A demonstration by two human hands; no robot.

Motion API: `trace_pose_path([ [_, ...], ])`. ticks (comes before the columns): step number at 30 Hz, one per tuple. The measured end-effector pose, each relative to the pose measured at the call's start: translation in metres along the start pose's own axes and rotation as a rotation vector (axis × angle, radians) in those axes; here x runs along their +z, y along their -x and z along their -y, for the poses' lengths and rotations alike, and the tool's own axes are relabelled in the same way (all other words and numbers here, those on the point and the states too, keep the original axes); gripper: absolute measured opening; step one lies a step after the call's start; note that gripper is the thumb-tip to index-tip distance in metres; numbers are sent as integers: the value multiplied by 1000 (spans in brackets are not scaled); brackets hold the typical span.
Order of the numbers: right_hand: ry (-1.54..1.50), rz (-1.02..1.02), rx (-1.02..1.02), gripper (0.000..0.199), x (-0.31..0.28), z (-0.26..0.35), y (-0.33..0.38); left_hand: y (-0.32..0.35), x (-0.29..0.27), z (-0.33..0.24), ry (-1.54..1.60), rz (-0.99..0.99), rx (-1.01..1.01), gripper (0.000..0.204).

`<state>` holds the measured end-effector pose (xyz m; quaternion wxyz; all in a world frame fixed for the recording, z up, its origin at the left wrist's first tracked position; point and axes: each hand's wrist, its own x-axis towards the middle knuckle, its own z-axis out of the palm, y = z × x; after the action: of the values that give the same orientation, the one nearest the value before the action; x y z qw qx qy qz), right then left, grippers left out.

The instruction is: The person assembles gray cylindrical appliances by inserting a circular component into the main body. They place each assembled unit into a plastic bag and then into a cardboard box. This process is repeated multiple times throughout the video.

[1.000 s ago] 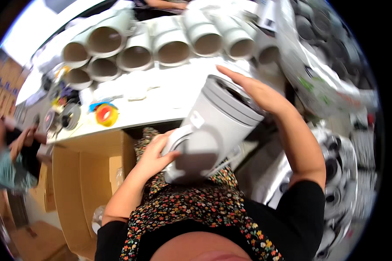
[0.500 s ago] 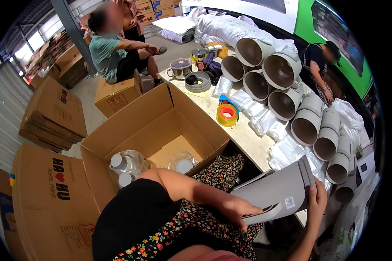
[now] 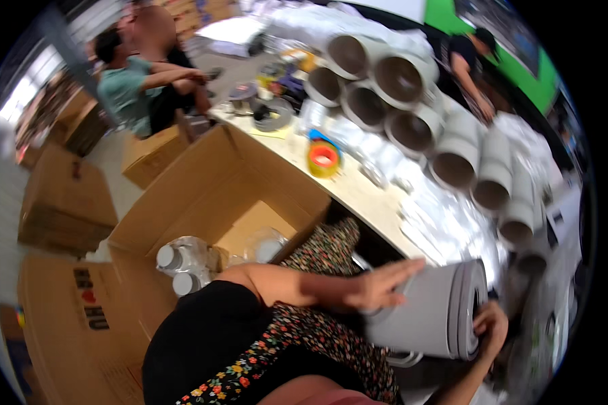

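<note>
A grey cylindrical plastic bin lies on its side in front of me, its open end facing right. A loop-like handle shows at its lower side. My right hand curls its fingers over the rim and partly into the opening. Over the bin's upper left side is my left hand, blurred, with its fingers stretched out; whether it touches the wall I cannot tell. Several similar grey bins are stacked on the table with open ends toward me, and clear plastic bags lie beside them.
An open cardboard box at the left holds several plastic-wrapped items with round grey ends. Yellow tape on a blue dispenser lies on the table. Stacked cartons stand farther left. One person sits beyond the box; another stands behind the bins.
The bin has turned so that its open end and handle show. My left hand has lifted from its lower side to above it, fingers extended. My view has shifted to the right.
</note>
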<state>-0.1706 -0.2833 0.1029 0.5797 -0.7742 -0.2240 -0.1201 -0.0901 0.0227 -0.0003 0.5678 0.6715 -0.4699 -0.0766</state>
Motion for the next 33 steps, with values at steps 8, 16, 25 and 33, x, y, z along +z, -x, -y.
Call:
trace_pose_path([
  [8, 270, -136, 167, 59, 6, 43, -60, -1, 6, 11, 129, 81, -67, 82],
  [16, 447, 187, 138, 85, 16, 36, -64, 0, 3, 0, 159, 64, -84, 81],
  [25, 383, 157, 221, 62, 27, -10, -88, -1, 0, 10, 74, 116, -115, 79],
  [33, 176, 361, 185, 68, 29, -18, -111, 7, -2, 24, -37, 99, -129, 77],
])
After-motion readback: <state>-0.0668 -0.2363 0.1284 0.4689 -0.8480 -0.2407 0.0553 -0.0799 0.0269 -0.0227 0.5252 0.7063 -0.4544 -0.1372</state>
